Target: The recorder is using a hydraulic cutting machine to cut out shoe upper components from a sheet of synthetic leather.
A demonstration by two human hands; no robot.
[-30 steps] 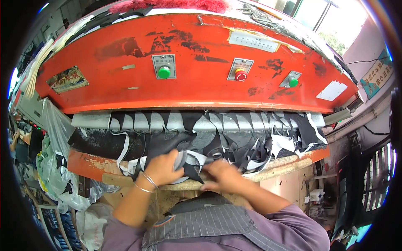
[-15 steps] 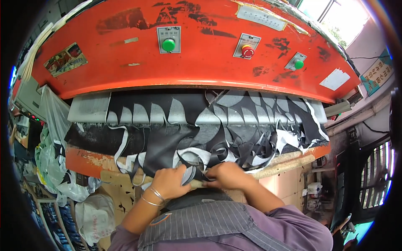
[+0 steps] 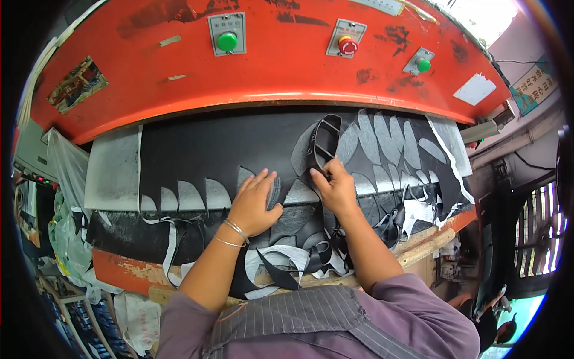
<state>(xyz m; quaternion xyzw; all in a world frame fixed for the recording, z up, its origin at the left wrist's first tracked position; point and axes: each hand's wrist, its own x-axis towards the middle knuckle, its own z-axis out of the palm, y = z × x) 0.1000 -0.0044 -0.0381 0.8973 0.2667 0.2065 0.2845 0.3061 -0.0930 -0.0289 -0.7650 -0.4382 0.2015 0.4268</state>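
Observation:
My right hand (image 3: 335,188) grips a black metal cutting die (image 3: 323,140), a narrow leaf-shaped frame with crossbars. It stands over the black sheet (image 3: 209,143), beside a leaf-shaped cut-out showing grey below. My left hand (image 3: 257,203) rests on the sheet's near part, fingers stretched forward. A small stack of dark cut pieces (image 3: 274,192) with layered grey edges shows between its index finger and thumb; the palm hides the rest. Pointed cut-outs run along the sheet's near edge. Black and white offcut strips (image 3: 281,263) hang in a tangle in front of me.
An orange press beam (image 3: 263,78) spans the far side, carrying a green button (image 3: 227,41), a red button (image 3: 348,45) and another green button (image 3: 424,66). A pale bed (image 3: 110,170) lies under the sheet. Plastic bags (image 3: 69,233) hang at the left.
Both hands have moved forward from the near edge onto the sheet. The right hand now holds the cutting die. More uncut black sheet lies under the beam, and offcuts hang lower.

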